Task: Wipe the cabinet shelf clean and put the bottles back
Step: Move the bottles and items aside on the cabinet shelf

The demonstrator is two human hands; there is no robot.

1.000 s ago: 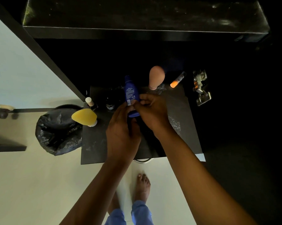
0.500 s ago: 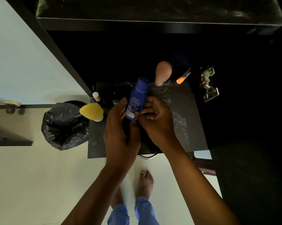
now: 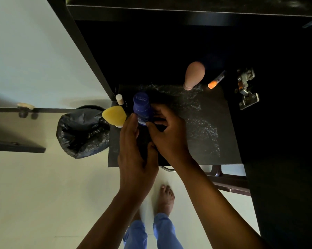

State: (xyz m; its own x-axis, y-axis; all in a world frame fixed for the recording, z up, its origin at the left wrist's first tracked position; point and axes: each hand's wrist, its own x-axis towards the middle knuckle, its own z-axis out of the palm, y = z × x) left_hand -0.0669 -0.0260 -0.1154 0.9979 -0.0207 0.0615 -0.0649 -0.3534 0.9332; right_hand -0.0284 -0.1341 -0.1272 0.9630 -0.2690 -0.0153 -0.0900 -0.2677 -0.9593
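Blue bottle [image 3: 142, 109] upright, capped | left hand [image 3: 135, 155], right hand [image 3: 169, 139] fingers holding it

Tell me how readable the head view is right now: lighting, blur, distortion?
Head view: the cabinet interior is nearly black, detail lost; the pale floor is much brighter. Streaks glint on the dark shelf. The blue bottle and both hands, left hand and right hand, look sharp. Wide-angle bending splays the cabinet edges.

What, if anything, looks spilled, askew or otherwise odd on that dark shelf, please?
The dark shelf carries a whitish, speckled film across its right half, like residue or wet streaks. An orange-tipped tube leans tilted near the back. Both hands hold the blue bottle.
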